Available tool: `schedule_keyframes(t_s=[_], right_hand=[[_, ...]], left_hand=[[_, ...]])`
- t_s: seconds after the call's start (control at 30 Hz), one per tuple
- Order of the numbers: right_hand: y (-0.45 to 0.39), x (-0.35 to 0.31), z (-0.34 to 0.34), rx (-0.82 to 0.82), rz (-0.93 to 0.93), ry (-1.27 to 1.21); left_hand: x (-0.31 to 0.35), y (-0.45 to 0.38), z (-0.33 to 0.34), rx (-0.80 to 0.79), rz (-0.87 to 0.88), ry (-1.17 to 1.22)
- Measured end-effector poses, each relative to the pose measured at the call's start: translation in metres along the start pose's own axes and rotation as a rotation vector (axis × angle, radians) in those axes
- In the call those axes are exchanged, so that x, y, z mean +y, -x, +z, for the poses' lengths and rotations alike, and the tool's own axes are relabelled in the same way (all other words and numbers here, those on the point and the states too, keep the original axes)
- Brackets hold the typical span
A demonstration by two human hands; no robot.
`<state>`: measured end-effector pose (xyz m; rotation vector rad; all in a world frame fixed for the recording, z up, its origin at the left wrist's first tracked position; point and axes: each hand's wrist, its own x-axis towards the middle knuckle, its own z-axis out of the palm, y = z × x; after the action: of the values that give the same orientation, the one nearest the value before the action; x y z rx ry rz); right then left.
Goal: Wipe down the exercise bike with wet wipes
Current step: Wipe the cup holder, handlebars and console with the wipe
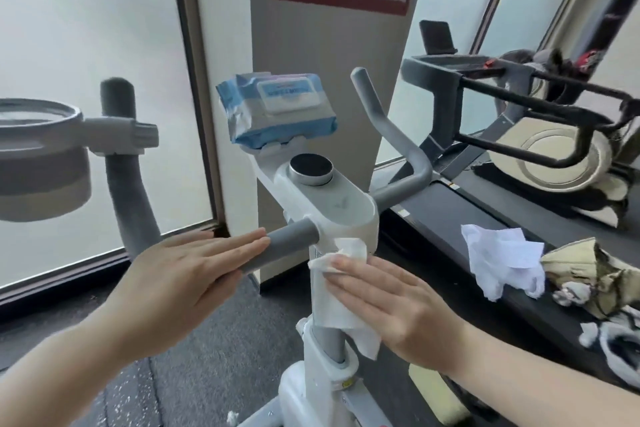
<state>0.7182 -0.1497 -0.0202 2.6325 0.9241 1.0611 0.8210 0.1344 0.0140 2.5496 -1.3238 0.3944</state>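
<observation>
A white exercise bike (341, 210) with grey handlebars stands in front of me, a round knob (311, 168) on its console. A blue pack of wet wipes (280, 111) rests on the bike's front holder. My right hand (391, 305) presses a white wet wipe (332, 295) flat against the white handlebar post, fingers straight. My left hand (183, 274) lies flat with straight fingers against the grey left handlebar (287, 241).
A cup holder (41, 149) is clamped to the left handlebar upright. A treadmill (485, 229) stands to the right, with a crumpled white wipe (502, 260) and cloths (595, 281) on its deck. Frosted windows and a pillar stand behind.
</observation>
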Motion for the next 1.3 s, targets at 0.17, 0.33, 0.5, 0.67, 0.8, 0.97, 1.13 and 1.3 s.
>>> schedule_keyframes(t_s=[0.17,0.33,0.5,0.67,0.8,0.97,1.13,1.3], right_hand=[[-0.044,0.032,0.004,-0.055,0.396,-0.088],[-0.079,0.001,0.047,-0.228,0.656,-0.006],[-0.062,0.013,0.042,-0.185,0.454,-0.044],[-0.1,-0.048,0.054,-0.007,0.581,-0.198],[-0.126,-0.086,0.054,-0.02,0.395,-0.329],[-0.1,-0.04,0.054,-0.016,0.662,-0.214],[-0.134,-0.078,0.061,-0.015,0.542,-0.318],[-0.089,-0.046,0.062,0.073,0.305,-0.332]], left_hand=[[0.026,-0.031,0.011,-0.023,-0.024,-0.103],[0.043,-0.053,0.035,0.057,-0.171,-0.144],[0.034,-0.037,0.036,0.145,-0.228,-0.243],[0.017,-0.005,0.026,0.323,-0.371,-0.161],[-0.001,0.013,0.021,0.383,-0.498,-0.041],[0.0,0.015,0.02,0.333,-0.491,-0.014],[0.001,0.012,0.024,0.352,-0.547,-0.008],[0.003,0.013,0.02,0.288,-0.543,-0.005]])
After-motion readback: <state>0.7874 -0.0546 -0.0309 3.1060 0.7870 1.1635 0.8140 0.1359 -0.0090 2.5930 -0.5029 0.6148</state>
